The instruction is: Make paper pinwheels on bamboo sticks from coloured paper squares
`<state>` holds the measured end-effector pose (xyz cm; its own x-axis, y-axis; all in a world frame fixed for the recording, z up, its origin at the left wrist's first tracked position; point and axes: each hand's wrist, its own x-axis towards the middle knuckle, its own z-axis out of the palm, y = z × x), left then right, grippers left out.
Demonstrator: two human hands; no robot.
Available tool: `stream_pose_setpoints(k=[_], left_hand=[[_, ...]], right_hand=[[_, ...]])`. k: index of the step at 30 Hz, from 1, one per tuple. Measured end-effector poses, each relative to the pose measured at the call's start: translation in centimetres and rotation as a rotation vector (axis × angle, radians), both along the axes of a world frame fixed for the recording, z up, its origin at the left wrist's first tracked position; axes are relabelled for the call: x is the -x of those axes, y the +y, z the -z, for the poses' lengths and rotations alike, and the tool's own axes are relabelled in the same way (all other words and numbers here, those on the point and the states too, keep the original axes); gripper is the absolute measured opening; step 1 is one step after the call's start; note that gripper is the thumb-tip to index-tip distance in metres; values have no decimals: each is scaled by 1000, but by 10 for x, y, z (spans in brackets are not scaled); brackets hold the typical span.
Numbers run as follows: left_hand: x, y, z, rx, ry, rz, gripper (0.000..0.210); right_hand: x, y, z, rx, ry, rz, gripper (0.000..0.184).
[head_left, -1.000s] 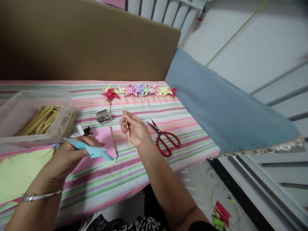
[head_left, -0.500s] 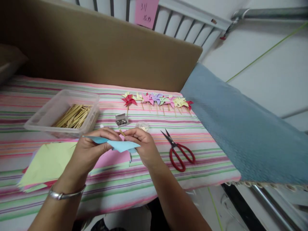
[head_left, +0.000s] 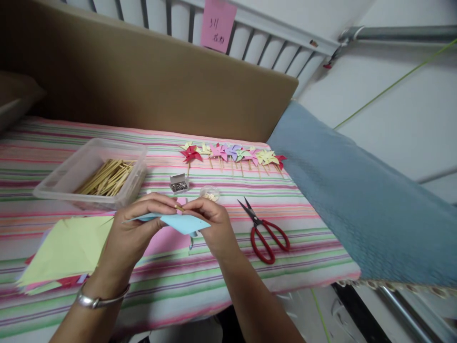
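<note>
My left hand (head_left: 137,226) is closed, its thumb and fingers pinching a light blue paper pinwheel (head_left: 183,222) over the table. One pointed blade with a small dark dot reaches toward my right hand (head_left: 216,224). Between the fingertips of both hands shows the end of a short wooden stick (head_left: 179,208), which the right thumb and index finger grip just behind the paper. The rest of the stick is hidden by paper and fingers. Pink paper (head_left: 169,240) lies below the hands, and a stack of coloured sheets topped by pale yellow paper (head_left: 71,243) sits by my left wrist.
A clear plastic box (head_left: 46,191) holds wooden sticks (head_left: 109,178). Beyond my hands stand a little box of metal pins (head_left: 179,185) and a small round dish (head_left: 210,194). Red-handled scissors (head_left: 262,228) lie at right. Finished pinwheels (head_left: 232,152) line the back, before a cardboard panel (head_left: 160,81).
The camera view has shifted slightly. Both hands stay together around the pinwheel and stick, with the blue paper tilted a little differently and its dotted blade tip more visible.
</note>
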<state>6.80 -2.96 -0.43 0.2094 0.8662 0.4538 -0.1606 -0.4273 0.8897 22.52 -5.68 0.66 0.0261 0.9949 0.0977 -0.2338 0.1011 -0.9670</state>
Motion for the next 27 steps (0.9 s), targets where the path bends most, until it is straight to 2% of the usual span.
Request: stream_pose_setpoints(k=[9,27], left_hand=[[0,2,0,85,-28,14,7],[1,3,2,73,-25,83,11]], right_hand=[[1,-1,0,19,-36,17,6],[3,-2,1,-3,-99,70,5]])
